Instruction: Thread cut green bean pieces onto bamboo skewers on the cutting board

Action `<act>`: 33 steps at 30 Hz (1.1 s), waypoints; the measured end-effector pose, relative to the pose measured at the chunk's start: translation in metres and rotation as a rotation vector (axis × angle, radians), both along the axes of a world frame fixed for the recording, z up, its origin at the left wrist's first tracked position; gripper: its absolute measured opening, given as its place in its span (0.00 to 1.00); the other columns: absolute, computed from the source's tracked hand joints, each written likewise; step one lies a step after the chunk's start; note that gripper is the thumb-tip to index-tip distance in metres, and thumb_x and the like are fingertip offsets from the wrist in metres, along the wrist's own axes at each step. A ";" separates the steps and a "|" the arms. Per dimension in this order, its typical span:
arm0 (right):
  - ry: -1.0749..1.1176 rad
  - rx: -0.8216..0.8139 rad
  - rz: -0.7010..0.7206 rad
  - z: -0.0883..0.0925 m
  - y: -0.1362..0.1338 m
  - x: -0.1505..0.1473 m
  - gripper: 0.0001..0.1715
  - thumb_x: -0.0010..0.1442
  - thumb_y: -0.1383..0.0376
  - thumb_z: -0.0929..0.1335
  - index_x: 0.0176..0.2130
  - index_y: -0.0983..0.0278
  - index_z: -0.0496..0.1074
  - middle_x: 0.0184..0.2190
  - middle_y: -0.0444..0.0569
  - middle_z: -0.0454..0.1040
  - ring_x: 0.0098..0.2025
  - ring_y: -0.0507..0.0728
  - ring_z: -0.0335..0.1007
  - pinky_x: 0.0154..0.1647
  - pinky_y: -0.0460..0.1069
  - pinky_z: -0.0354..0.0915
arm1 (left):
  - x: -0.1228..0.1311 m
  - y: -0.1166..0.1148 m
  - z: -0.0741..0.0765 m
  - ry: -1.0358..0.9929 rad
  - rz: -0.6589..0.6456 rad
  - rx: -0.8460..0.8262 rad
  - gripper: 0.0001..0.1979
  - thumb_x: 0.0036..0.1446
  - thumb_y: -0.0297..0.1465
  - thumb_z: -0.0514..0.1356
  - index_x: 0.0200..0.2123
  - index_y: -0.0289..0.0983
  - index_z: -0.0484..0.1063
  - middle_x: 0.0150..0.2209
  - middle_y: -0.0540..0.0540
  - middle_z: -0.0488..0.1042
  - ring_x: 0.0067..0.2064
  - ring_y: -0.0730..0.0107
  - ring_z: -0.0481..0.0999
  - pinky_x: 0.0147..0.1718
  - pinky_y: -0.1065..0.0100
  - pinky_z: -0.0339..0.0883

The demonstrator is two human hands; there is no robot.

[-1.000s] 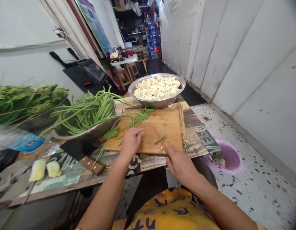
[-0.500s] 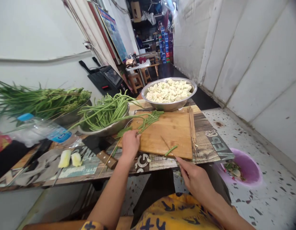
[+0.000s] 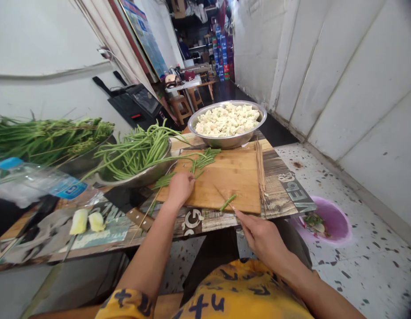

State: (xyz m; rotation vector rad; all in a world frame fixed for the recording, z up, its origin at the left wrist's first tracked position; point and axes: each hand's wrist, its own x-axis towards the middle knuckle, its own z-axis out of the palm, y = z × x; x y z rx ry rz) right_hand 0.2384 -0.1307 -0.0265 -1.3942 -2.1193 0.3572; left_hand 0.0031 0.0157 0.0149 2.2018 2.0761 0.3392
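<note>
My right hand (image 3: 263,232) pinches a thin wooden skewer (image 3: 219,192) near the front edge of the cutting board (image 3: 238,173). A short piece of green bean (image 3: 228,202) sits across this skewer. At the board's left side, my left hand (image 3: 180,188) has its fingertips drawn together beside the cut green beans (image 3: 205,159); what they pinch, if anything, is hidden. A bundle of skewers (image 3: 259,166) lies along the right edge of the board. Behind my left hand stands a metal bowl (image 3: 149,173) heaped with long green beans (image 3: 135,153).
Beyond the board is a metal bowl (image 3: 225,141) of cauliflower pieces. A knife (image 3: 139,218), two pale cabbage-like pieces (image 3: 79,221), a water bottle (image 3: 66,186) and leafy greens (image 3: 52,137) occupy the left. A purple basin (image 3: 341,221) with scraps stands on the floor at right.
The whole view has shifted, so the table appears farther left and slightly higher. My left hand has moved slightly over the board's left edge; my right hand still holds the skewer with the bean piece.
</note>
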 end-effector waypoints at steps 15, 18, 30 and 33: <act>0.080 -0.042 -0.058 -0.003 -0.031 0.027 0.23 0.64 0.70 0.58 0.56 0.69 0.67 0.34 0.54 0.77 0.34 0.54 0.75 0.40 0.48 0.72 | 0.034 -0.017 -0.011 -0.525 -0.074 0.017 0.11 0.55 0.31 0.57 0.37 0.36 0.78 0.39 0.46 0.79 0.41 0.66 0.76 0.44 0.67 0.65; 0.095 -0.055 -0.036 -0.005 -0.029 0.026 0.23 0.64 0.70 0.57 0.57 0.69 0.67 0.34 0.54 0.78 0.34 0.54 0.75 0.40 0.48 0.72 | 0.036 -0.019 -0.011 -0.509 -0.089 -0.017 0.10 0.52 0.35 0.60 0.34 0.36 0.78 0.33 0.47 0.79 0.34 0.67 0.74 0.36 0.69 0.65; 0.125 -0.050 -0.015 -0.004 -0.027 0.024 0.24 0.64 0.71 0.58 0.57 0.70 0.66 0.34 0.55 0.77 0.35 0.55 0.75 0.39 0.49 0.72 | 0.050 -0.021 -0.017 -0.342 -0.204 -0.051 0.07 0.53 0.30 0.58 0.31 0.37 0.78 0.27 0.49 0.76 0.31 0.69 0.71 0.31 0.70 0.59; 0.122 -0.065 -0.017 -0.004 -0.027 0.023 0.24 0.64 0.71 0.58 0.58 0.69 0.66 0.35 0.55 0.77 0.36 0.55 0.75 0.41 0.49 0.72 | 0.050 -0.021 -0.016 -0.331 -0.215 -0.055 0.08 0.54 0.30 0.58 0.30 0.37 0.78 0.28 0.49 0.76 0.31 0.69 0.71 0.31 0.70 0.59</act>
